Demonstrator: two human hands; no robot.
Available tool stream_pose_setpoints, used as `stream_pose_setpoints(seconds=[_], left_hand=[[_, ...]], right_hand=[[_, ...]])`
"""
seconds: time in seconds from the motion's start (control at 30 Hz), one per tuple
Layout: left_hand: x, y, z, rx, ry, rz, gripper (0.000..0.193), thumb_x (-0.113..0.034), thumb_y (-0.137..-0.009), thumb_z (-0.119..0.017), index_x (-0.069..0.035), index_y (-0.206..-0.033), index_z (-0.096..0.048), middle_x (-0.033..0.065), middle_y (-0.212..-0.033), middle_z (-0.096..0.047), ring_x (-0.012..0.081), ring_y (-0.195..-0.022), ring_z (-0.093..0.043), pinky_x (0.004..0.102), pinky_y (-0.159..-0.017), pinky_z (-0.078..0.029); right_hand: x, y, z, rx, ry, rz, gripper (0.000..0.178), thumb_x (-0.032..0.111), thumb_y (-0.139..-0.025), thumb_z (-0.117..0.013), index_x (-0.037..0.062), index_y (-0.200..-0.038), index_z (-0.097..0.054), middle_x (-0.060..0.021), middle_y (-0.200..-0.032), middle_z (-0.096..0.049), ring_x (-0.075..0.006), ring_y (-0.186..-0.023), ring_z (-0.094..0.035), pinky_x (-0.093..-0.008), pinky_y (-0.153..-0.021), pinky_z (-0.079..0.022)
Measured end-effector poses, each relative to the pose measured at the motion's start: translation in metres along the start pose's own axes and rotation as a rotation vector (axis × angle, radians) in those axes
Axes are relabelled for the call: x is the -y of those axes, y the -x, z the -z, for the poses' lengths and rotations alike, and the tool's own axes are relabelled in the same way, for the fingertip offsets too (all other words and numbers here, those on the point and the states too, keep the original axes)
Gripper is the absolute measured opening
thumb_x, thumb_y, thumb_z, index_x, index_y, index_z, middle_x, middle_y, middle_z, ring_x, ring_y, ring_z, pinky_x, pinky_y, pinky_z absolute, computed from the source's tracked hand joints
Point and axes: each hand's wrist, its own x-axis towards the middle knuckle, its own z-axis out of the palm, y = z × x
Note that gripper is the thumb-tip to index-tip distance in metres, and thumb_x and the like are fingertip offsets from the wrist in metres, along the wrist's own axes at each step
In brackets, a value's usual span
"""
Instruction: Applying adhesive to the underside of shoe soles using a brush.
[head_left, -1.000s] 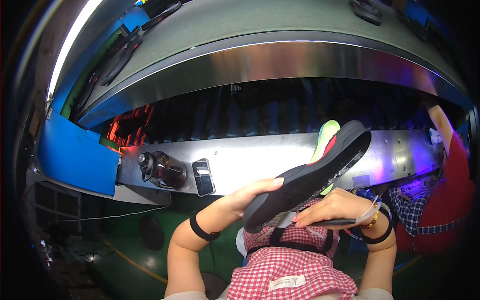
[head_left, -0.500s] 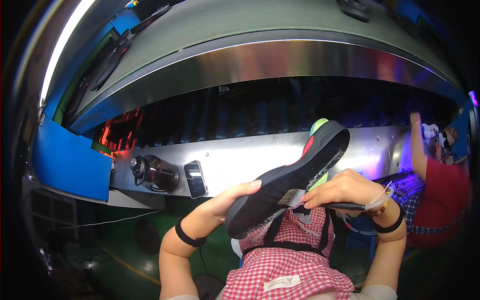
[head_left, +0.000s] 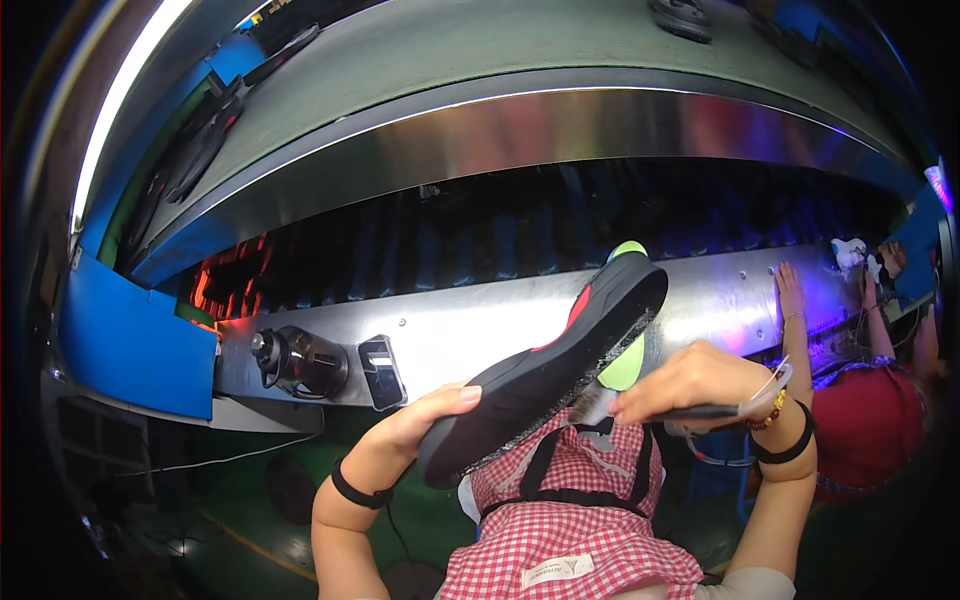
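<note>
My left hand point(head_left: 428, 414) grips the near end of a black shoe point(head_left: 540, 378), thumb on its upper side. The shoe is tilted, its dark sole facing me, and its far end points up to the right. White streaks run along the sole's edge. Red and lime-green parts show on the upper. In my right hand point(head_left: 690, 385) is a flat brush point(head_left: 594, 408), its bristles at the sole's lower right edge. Slight blur hides whether they touch.
A metal ledge point(head_left: 480, 318) crosses behind the shoe, bearing a dark bottle point(head_left: 305, 362) and a phone point(head_left: 382, 372). Beyond it runs a green conveyor point(head_left: 480, 45) with shoes on it. At right, a co-worker in red point(head_left: 870, 425) rests a hand point(head_left: 790, 290) on the ledge.
The shoe has shifted slightly left and down and turned a little. The brush has moved from the sole's middle to its lower edge. The co-worker's hand has come down onto the ledge.
</note>
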Motion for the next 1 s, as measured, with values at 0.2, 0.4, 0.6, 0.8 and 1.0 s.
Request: stream_pose_setpoints(seconds=[0.2,0.4,0.6,0.8,1.0], left_hand=[[0.0,0.003,-0.002,-0.005,-0.072,-0.012,0.072,-0.038,-0.088,-0.056,0.004,-0.143,-0.036,0.0153,-0.139,-0.047,0.0207,-0.124,-0.046,0.0301,-0.105,-0.031],[0.004,0.005,0.005,0.031,-0.122,-0.112,0.071,-0.035,-0.088,-0.055,0.005,-0.143,-0.035,0.0166,-0.14,-0.046,0.0207,-0.125,-0.045,0.0306,-0.107,-0.03],[0.009,-0.003,0.0,-0.09,0.111,-0.082,0.068,-0.034,-0.088,-0.055,0.005,-0.141,-0.038,0.0182,-0.135,-0.051,0.0251,-0.121,-0.052,0.034,-0.102,-0.04],[0.05,-0.066,0.008,0.237,0.566,-0.292,0.061,-0.036,-0.092,-0.042,0.006,-0.138,-0.039,0.0236,-0.13,-0.054,0.0323,-0.114,-0.058,0.0436,-0.101,-0.045],[0.082,-0.08,0.029,0.204,0.707,-0.333,0.058,-0.033,-0.093,-0.046,0.006,-0.135,-0.043,0.0229,-0.127,-0.056,0.032,-0.113,-0.06,0.0423,-0.101,-0.046]], right_hand=[[-0.007,0.006,0.008,0.034,0.071,-0.02,0.025,0.01,-0.081,-0.061,0.0106,-0.105,-0.068,-0.0071,-0.11,-0.07,-0.0264,-0.097,-0.067,-0.0345,-0.079,-0.055],[-0.023,0.012,0.006,-0.129,-0.052,0.003,0.026,0.004,-0.076,-0.069,0.008,-0.102,-0.068,-0.01,-0.106,-0.07,-0.0276,-0.095,-0.068,-0.0347,-0.079,-0.056],[-0.013,0.008,-0.012,-0.261,-0.457,-0.028,0.034,0.006,-0.082,-0.07,0.002,-0.116,-0.066,-0.0168,-0.107,-0.069,-0.0259,-0.096,-0.069,-0.0314,-0.085,-0.054],[-0.008,-0.04,-0.076,-0.473,-0.635,-0.13,0.021,0.004,-0.082,-0.068,-0.0007,-0.102,-0.071,-0.0152,-0.101,-0.071,-0.0175,-0.083,-0.07,-0.0277,-0.072,-0.056],[-0.035,-0.025,-0.095,-0.835,-0.499,-0.244,0.017,0.001,-0.083,-0.065,-0.0015,-0.099,-0.071,-0.0156,-0.096,-0.072,-0.0148,-0.077,-0.069,-0.024,-0.07,-0.054]])
